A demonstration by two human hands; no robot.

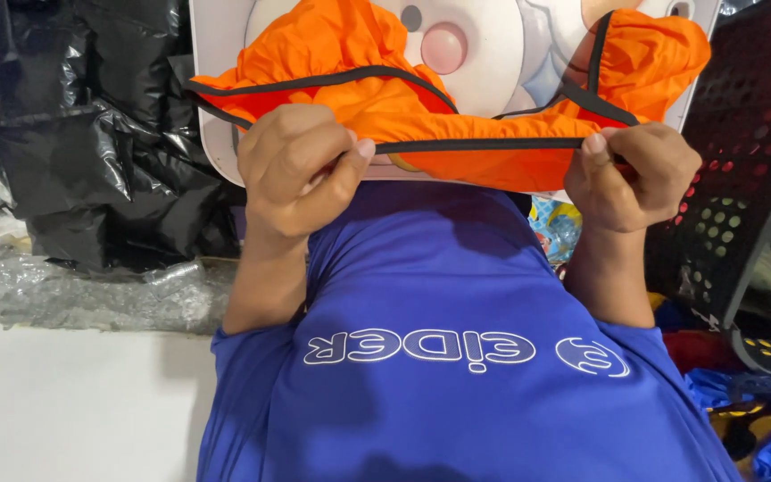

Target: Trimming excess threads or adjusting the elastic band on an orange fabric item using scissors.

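Observation:
An orange garment [377,98] with black trim lies bunched on a white board [493,54] printed with a cartoon picture. My left hand [301,165] pinches the garment's black-edged hem at its left. My right hand [631,174] pinches the same hem at its right, so the black edge runs taut between both hands. Below my hands lies my blue shirt [457,357] with white lettering.
Black plastic bags [91,125] are piled at the left, with clear bubble wrap [64,290] under them. A black perforated basket [742,161] leans at the right. Coloured clothes [760,411] lie at the lower right. A white surface [64,402] fills the lower left.

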